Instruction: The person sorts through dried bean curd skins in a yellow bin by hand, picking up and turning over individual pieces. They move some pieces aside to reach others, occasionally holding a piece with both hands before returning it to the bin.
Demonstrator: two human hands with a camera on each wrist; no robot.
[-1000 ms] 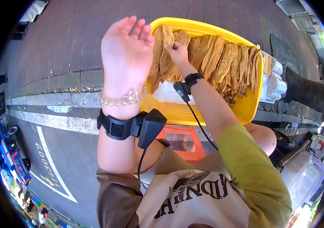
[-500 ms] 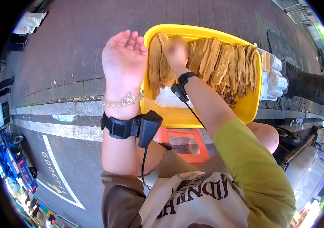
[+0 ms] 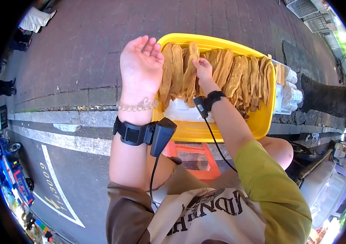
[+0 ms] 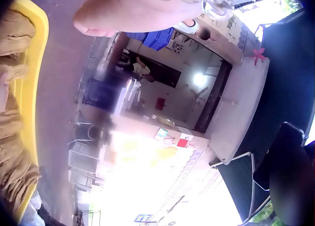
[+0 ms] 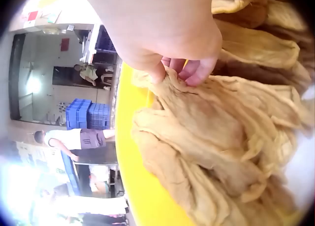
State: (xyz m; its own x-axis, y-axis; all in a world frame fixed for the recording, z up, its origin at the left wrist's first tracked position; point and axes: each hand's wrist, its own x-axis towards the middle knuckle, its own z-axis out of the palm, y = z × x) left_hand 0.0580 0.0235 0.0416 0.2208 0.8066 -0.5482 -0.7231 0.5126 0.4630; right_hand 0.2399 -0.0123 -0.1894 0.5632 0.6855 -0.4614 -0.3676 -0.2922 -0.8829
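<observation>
Long wrinkled tan strips (image 3: pixel 232 77) lie side by side in a yellow tub (image 3: pixel 217 43), their kind unclear. My right hand (image 3: pixel 204 72) is over the left half of the row. Its thumb and fingers pinch the upper part of one tan strip (image 3: pixel 189 73); in the right wrist view the thumb presses against the folded end of that strip (image 5: pixel 197 110). My left hand (image 3: pixel 141 68) is held palm up by the tub's left rim, fingers loosely bent and nothing in them. A beaded bracelet (image 3: pixel 137 105) circles that wrist.
White sheeting (image 3: pixel 183 108) shows in the tub's front left. An orange-red stool (image 3: pixel 197 156) stands below the tub's near edge. Clear plastic packs (image 3: pixel 290 91) sit beyond its right side, near a tree trunk (image 3: pixel 327 95). People stand on the pavement at far left.
My right hand has shifted rightward along the row, from strips near the left end, and now pinches a strip there. My left hand keeps its palm-up pose.
</observation>
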